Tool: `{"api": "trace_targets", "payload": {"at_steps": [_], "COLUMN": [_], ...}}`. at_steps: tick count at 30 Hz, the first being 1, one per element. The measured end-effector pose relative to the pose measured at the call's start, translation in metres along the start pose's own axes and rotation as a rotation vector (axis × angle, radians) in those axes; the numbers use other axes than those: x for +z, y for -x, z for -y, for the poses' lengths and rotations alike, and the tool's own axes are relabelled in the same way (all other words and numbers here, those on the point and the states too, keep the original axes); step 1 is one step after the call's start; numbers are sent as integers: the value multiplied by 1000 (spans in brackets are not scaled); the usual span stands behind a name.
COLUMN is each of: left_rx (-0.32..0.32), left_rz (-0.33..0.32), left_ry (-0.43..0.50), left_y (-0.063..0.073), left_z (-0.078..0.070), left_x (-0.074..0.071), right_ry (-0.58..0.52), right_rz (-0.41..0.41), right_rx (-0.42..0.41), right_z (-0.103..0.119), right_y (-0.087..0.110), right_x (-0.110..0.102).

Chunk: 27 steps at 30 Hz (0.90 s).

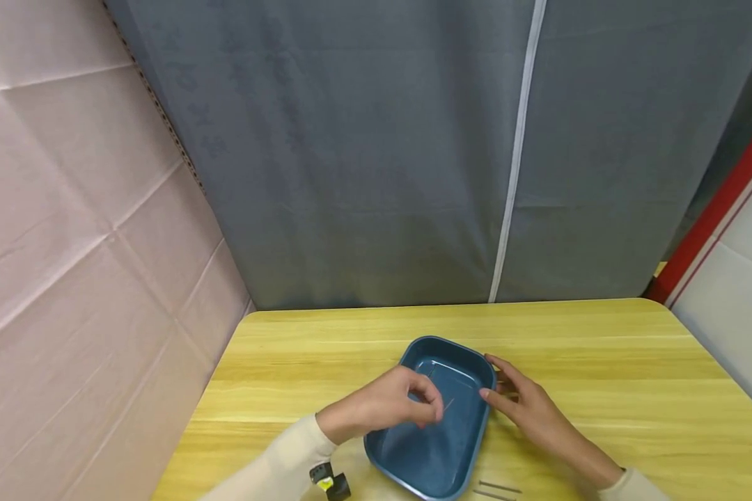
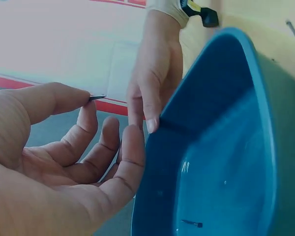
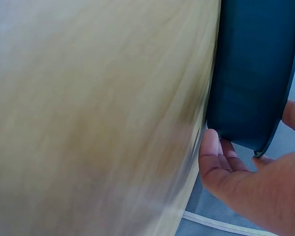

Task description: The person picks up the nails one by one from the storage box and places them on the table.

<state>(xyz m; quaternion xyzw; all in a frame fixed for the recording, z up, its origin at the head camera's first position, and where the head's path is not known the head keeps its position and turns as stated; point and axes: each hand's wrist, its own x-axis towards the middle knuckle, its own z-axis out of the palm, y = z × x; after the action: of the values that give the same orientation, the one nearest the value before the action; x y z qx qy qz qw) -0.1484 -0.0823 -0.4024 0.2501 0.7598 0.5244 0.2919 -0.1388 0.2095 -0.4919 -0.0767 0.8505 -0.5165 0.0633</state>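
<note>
A deep blue tray (image 1: 423, 467) with rounded corners sits on the table. Over its middle, my left hand (image 1: 391, 403) pinches a thin nail (image 1: 448, 404) between thumb and forefinger, the other fingers curled loosely. The nail's dark tip (image 2: 97, 97) sticks out past the fingertips in the left wrist view. My right hand (image 1: 533, 410) holds the tray's far right corner, thumb at the rim and fingers against the outer wall. Inside the tray lies another small dark nail (image 2: 191, 223).
Two more nails (image 1: 500, 486) lie on the wooden table (image 1: 288, 390) just right of the tray's near end. A grey curtain (image 1: 363, 174) hangs behind the table, and a pale cloth wall (image 1: 88, 278) stands along the left side.
</note>
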Motion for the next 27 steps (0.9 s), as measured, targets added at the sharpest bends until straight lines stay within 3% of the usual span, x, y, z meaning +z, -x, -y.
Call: {"api": "trace_targets", "payload": {"at_steps": [16,27], "left_rx": [-11,-12], "left_rz": [-16,-16], "left_ry": [148,251], "left_y": [37,59], "left_z": [10,29], "left_x": [-1,0], "right_ry": [-27,-4], "right_rz": [6,1], "right_rx": [7,-13], "right_z": [1,1], "right_y": [2,3], "right_x": [0,-1]}}
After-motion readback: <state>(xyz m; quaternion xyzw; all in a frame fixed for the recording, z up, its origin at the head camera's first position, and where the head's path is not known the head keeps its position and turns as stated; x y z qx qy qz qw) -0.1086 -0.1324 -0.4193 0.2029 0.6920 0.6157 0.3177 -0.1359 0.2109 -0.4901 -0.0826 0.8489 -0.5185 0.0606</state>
